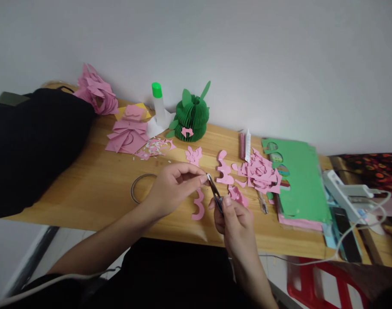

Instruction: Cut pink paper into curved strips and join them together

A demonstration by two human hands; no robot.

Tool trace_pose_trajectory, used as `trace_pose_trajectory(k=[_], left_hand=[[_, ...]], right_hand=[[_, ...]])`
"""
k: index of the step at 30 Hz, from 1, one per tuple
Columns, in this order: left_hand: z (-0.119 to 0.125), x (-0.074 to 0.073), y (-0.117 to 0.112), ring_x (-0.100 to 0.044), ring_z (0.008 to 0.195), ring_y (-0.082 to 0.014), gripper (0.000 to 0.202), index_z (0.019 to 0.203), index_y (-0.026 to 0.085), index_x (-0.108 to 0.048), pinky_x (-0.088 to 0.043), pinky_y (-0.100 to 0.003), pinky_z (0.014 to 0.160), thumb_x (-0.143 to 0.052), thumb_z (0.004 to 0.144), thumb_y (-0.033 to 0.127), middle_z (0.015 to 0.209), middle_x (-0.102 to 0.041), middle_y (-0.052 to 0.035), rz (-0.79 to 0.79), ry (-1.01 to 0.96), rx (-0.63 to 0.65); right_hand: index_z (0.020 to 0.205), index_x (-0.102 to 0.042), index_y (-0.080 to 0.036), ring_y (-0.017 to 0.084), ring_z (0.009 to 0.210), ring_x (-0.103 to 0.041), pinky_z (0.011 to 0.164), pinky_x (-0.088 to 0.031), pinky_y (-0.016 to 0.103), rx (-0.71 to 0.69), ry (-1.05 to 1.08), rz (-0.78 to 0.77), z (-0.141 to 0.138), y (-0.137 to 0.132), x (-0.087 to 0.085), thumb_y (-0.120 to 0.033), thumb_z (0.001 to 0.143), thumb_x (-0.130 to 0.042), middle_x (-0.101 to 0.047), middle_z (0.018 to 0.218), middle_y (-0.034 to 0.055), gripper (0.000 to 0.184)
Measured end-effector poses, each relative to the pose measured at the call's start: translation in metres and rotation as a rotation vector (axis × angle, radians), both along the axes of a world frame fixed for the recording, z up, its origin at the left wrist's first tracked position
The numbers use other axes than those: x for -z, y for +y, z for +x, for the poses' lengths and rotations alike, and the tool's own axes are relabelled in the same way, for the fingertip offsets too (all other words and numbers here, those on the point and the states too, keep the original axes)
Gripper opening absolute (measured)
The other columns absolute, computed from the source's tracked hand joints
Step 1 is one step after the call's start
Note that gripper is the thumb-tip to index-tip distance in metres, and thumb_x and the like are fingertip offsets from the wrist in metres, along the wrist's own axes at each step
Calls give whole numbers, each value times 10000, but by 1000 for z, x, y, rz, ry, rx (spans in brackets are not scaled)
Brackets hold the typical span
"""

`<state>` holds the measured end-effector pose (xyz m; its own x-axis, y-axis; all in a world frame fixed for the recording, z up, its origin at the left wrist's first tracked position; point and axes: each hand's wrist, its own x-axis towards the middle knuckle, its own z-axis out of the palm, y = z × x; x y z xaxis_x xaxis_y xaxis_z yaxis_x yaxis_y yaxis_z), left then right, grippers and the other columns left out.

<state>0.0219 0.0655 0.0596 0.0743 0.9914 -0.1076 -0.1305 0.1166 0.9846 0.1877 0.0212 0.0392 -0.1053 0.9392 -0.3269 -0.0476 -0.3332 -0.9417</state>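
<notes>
My left hand (pixel 173 189) hovers over the wooden table (pixel 96 189), its fingers pinched together near the tip of the scissors; what they pinch is too small to make out. My right hand (pixel 236 219) grips the small scissors (pixel 214 194), whose blades point up and left toward my left fingertips. A wavy pink paper strip (pixel 199 206) lies on the table just below the two hands. Another scalloped pink piece (pixel 224 169) lies just beyond the scissors.
A pile of pink paper cut-outs (pixel 260 171) lies right of the hands beside green sheets (pixel 295 180). Behind stand a green paper ball (pixel 191 116), a green-capped glue bottle (pixel 158 103) and folded pink paper (pixel 128 135). A black bag (pixel 31 141) sits at the left, a wire ring (pixel 140 189) nearby.
</notes>
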Motion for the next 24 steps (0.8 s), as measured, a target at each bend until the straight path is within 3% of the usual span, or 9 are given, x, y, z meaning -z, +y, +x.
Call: trace_pose_trajectory(k=[18, 24], left_hand=[[0, 2, 1, -667, 595, -136, 56, 720, 166, -671, -566, -260, 592, -663, 732, 220, 719, -730, -19, 5, -16, -11], [-1, 3, -1, -670, 658, -137, 65, 704, 166, -675, -570, -270, 673, -680, 731, 225, 701, -720, -17, 1, -42, -10]], right_hand=[[687, -654, -159, 59, 409, -241, 380, -211, 192, 23, -69, 34, -1, 2, 0, -603, 866, -551, -310, 476, -72, 490], [674, -648, -158, 56, 415, -200, 378, -177, 195, -5, -46, 81, -3, 2, -3, -610, 875, -532, -272, 480, -78, 508]])
